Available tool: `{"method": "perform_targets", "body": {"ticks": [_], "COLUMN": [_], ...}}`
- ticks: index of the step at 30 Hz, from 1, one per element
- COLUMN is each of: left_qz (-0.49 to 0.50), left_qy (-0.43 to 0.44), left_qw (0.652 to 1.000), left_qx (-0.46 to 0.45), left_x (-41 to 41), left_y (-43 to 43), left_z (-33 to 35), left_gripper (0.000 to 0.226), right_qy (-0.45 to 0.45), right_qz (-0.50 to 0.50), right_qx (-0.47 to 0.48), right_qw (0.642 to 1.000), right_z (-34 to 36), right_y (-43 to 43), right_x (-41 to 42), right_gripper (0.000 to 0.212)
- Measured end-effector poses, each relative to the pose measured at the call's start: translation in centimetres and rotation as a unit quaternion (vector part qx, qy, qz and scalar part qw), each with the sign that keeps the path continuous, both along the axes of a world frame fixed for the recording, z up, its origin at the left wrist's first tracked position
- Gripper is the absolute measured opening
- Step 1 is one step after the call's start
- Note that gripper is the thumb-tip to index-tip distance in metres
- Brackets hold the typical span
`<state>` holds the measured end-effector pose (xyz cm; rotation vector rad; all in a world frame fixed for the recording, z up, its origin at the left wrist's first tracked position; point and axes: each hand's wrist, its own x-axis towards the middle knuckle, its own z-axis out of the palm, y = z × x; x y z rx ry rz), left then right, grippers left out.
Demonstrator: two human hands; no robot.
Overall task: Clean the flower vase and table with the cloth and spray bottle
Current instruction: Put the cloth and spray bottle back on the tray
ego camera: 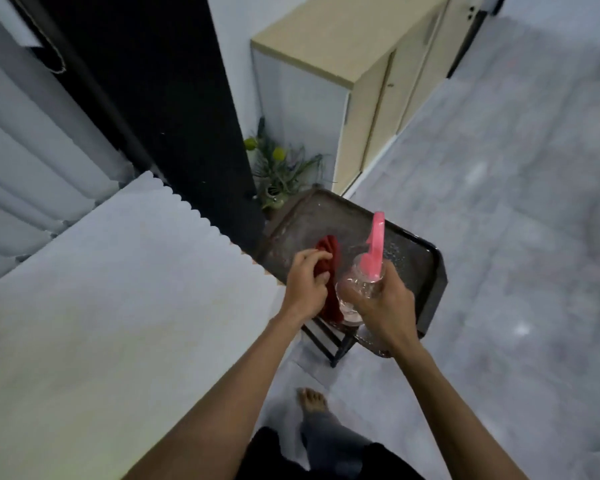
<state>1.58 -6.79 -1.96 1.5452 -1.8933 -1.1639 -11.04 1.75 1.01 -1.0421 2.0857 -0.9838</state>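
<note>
We look down on a small dark table [416,268] with a raised rim, its top speckled with droplets or dust, standing on a pale grey floor [499,202]. Our left hand [305,282] is closed around a bunched red cloth [328,251], the fingers curled over its upper folds while the rest of the fabric hangs down below the palm, just above the near part of the tabletop. Our right hand [383,306] is wrapped tightly around the clear body of a spray bottle [359,282], whose pink trigger head points up and away from us over the table. The bottle and the cloth are touching or nearly so; we cannot tell which. The flower vase [274,199], a greenish pot with spiky leaves and round yellow blooms, sits beyond the far left corner of the table, in the nook between a black panel [153,98] and a light wooden cabinet [361,81]. To our left lies a white scallop-edged surface [118,289]. A bare foot [312,400] shows on the floor below our arms.
</note>
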Motion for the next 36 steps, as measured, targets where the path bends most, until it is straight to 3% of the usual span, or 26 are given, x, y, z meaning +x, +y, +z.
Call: {"method": "perform_targets", "body": {"ticks": [4, 8, 12, 20, 28, 33, 36], "left_qz": [-0.042, -0.020, -0.056, -0.151, -0.136, -0.111, -0.088], "left_qy": [-0.002, -0.028, -0.111, -0.181, -0.179, -0.158, -0.140], "left_qw": [0.999, 0.996, 0.991, 0.971, 0.973, 0.980, 0.986], "left_qx": [0.020, 0.085, 0.053, 0.038, 0.047, 0.047, 0.033], "left_x": [-4.2, -5.3, -4.5, -3.9, -2.4, -0.3, 1.2], "left_y": [-3.7, -6.4, -7.1, -5.6, -3.2, -1.1, 0.0], "left_z": [-1.4, -4.0, -5.2, -6.4, -4.9, -2.9, -1.9], "left_gripper": [0.036, 0.039, 0.038, 0.044, 0.045, 0.046, 0.046], "right_qy": [0.001, -0.014, -0.012, -0.010, -0.028, -0.092, -0.078], "right_qz": [-0.046, -0.065, -0.071, -0.072, -0.075, -0.088, -0.099], "right_qx": [0.010, 0.017, 0.019, 0.023, 0.052, 0.103, 0.148], "right_qw": [0.999, 0.998, 0.997, 0.997, 0.995, 0.987, 0.981], "right_z": [-0.8, -2.1, -2.9, -3.8, -3.9, -4.1, -4.3], "right_y": [-1.0, -2.3, -3.5, -3.5, -2.8, -1.3, 0.1], "right_x": [-2.9, -4.8, -5.3, -5.7, -6.1, -5.3, -3.6], "right_gripper": [0.049, 0.053, 0.057, 0.055, 0.063, 0.074, 0.066]}}
